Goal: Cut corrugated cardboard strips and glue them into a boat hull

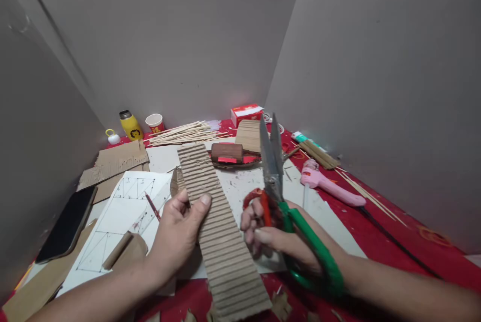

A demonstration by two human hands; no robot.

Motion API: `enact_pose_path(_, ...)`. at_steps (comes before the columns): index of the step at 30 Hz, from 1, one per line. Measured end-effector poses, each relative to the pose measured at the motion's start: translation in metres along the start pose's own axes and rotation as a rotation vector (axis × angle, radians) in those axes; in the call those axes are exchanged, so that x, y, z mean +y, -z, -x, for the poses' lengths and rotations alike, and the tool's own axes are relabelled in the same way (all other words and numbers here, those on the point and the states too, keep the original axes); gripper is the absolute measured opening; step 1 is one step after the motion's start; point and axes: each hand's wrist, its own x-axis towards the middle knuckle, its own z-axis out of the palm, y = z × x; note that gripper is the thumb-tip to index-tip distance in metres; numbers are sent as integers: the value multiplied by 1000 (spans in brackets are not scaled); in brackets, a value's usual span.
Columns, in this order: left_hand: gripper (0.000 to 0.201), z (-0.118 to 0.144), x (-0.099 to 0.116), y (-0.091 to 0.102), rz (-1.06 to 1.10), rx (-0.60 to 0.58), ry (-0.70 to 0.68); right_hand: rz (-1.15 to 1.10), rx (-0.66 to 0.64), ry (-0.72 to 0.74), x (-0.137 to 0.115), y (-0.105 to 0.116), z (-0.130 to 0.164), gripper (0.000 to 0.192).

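Between thumb and fingers, corrugated strip (221,232).

Phone (67,224), yellow bottle (130,125), skewers (186,133), perhaps a glue gun (328,185).

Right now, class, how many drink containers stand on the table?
2: a yellow bottle at the far left by the wall, and a red-and-white paper cup just right of it.

The corrugated cardboard strip (221,227) runs off the bottom edge, and the left hand (176,234) covers part of its left side. Can't read the print on the red box (246,113) or paper cup (155,122), too small, and the green scissor handle (319,257) is kinda blurred.
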Motion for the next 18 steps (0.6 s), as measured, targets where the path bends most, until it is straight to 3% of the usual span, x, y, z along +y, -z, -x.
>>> enact_pose_path(6, 28, 4, -4, -4, -16, -30, 71, 168, 72, 3, -8, -23, -19, 29)
enact_pose_path(14, 24, -2, -9, -2, 36, -69, 79, 94, -9, -149, -2, -20, -15, 34)
enact_pose_path(18, 20, -7, 1, 3, 60, -30, 17, 150, -64, -124, -5, -11, -13, 33)
